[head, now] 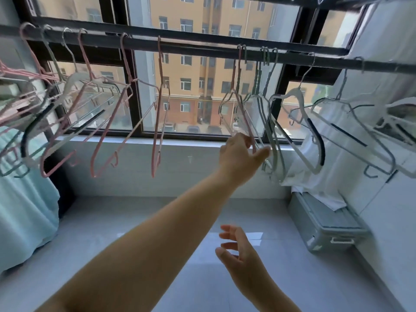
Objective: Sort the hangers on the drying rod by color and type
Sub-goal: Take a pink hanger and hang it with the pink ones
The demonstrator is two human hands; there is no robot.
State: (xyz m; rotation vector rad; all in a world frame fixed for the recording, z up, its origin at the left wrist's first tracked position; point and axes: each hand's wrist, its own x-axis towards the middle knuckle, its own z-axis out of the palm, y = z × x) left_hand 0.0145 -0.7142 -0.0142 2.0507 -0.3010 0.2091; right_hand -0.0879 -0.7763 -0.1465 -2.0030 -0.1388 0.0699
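Note:
A dark drying rod point(202, 49) runs across the window. Several pink wire hangers point(157, 109) hang along its left and middle, mixed at the far left with white padded hangers point(67, 86). Right of centre, one pink hanger point(238, 95) hangs among several pale green wire hangers point(273, 122). My left hand point(243, 152) reaches up and pinches the lower end of that pink hanger. More white hangers with dark pads point(301, 122) hang at the right. My right hand point(240, 251) floats low with its fingers spread, holding nothing.
A grey lidded storage box point(326, 226) sits on the floor at the right with white cloth point(315, 172) draped above it. Teal fabric point(24, 210) hangs at the left. The window sill point(157, 143) and tiled floor point(135, 221) lie below the rod.

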